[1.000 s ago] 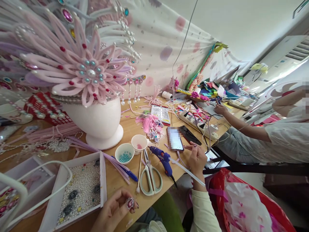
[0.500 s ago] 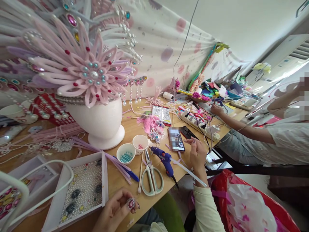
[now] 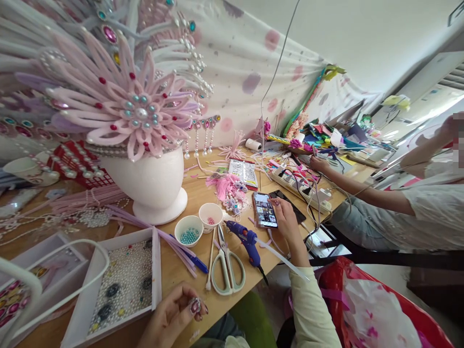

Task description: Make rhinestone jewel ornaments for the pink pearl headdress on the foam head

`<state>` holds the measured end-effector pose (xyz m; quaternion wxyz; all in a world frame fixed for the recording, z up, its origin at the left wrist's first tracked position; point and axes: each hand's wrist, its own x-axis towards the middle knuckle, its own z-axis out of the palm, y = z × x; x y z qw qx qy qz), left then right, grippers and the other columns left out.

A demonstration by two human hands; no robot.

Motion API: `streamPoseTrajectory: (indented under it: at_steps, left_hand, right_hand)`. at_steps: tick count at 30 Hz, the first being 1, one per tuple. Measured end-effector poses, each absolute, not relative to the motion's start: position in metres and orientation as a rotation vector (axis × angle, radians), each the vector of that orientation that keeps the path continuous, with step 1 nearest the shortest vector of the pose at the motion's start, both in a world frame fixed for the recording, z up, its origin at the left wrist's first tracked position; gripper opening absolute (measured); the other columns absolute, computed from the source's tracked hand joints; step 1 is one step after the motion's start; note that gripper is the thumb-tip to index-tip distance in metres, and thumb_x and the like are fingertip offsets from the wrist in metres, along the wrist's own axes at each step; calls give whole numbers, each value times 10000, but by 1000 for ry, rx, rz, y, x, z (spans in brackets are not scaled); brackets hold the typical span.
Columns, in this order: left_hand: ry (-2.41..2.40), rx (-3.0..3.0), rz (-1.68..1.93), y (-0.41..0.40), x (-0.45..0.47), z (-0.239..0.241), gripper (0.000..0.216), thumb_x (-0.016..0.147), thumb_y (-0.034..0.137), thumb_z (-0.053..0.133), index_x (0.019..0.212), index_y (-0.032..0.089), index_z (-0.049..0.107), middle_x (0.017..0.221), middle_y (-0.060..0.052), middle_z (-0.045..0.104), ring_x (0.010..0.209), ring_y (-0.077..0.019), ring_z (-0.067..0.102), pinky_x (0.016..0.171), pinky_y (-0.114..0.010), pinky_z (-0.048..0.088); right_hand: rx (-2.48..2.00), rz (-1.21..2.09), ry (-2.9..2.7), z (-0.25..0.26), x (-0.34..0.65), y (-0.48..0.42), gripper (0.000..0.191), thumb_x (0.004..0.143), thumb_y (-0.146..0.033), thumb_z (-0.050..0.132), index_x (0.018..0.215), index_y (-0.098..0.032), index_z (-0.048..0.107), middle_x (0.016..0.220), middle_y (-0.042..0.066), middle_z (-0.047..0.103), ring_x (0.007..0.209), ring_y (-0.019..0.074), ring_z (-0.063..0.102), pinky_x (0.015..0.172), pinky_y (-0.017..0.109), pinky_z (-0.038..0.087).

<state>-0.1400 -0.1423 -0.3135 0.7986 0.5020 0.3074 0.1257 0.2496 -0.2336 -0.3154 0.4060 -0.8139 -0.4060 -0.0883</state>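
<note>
Head view: at a crowded craft table, the person's left hand pinches a pink gem between thumb and fingertips, at the near edge just beside a tray of pearls. The right hand, fingers loosely spread, rests one fingertip on a lit phone lying flat beyond the glue gun and scissors. A pink headdress towers at left. A co-worker's hand reaches past a power strip.

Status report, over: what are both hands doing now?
Left hand pinches pink gem. Right hand open, fingertip on phone. Glue gun lies between them.
</note>
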Motion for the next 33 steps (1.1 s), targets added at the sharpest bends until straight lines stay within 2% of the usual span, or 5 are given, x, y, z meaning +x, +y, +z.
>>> streamPoseTrajectory:
  at_steps: [5, 14, 23, 28, 33]
  left_hand:
    - [667, 1022, 284, -144, -140, -313, 441, 721, 641, 792, 808, 220, 694, 757, -23, 693, 780, -206, 616, 794, -315, 493]
    - [656, 1053, 284, -143, -139, -313, 460, 731, 657, 774, 799, 212, 676, 747, -22, 689, 766, -202, 606, 784, -315, 492]
    - [654, 1030, 341, -147, -138, -310, 454, 737, 657, 772, 784, 215, 677, 730, -5, 692, 741, -178, 595, 756, -283, 472]
    - [651, 1007, 354, -148, -137, -315, 455, 724, 649, 787, 763, 210, 673, 713, -6, 686, 728, -181, 593, 754, -294, 476]
    - [648, 1000, 357, -147, -137, -315, 461, 711, 647, 800, 785, 207, 687, 727, -11, 699, 719, -175, 595, 735, -287, 470]
  right_hand:
    - [-2039, -196, -1048, -316, 246, -232, 404, 998, -437, 380, 938, -244, 730, 1113, 122, 717, 1123, 297, 611, 1025, 493, 459]
    - [-2038, -284, -927, -315, 241, -243, 430, 1015, -463, 353, 1079, -190, 678, 1126, 162, 717, 1093, 304, 631, 992, 513, 456]
    - [-2036, -342, -882, -324, 228, -254, 493, 1032, -479, 316, 950, -203, 717, 1051, 166, 741, 1103, 323, 610, 991, 519, 441]
    - [-2026, -249, -994, -325, 222, -248, 488, 1018, -518, 369, 872, -239, 742, 1027, 111, 761, 1034, 284, 655, 933, 444, 493]
    - [-2000, -286, -1017, -323, 217, -245, 480, 1044, -465, 344, 937, -228, 748, 1054, 105, 756, 1064, 265, 661, 922, 410, 505]
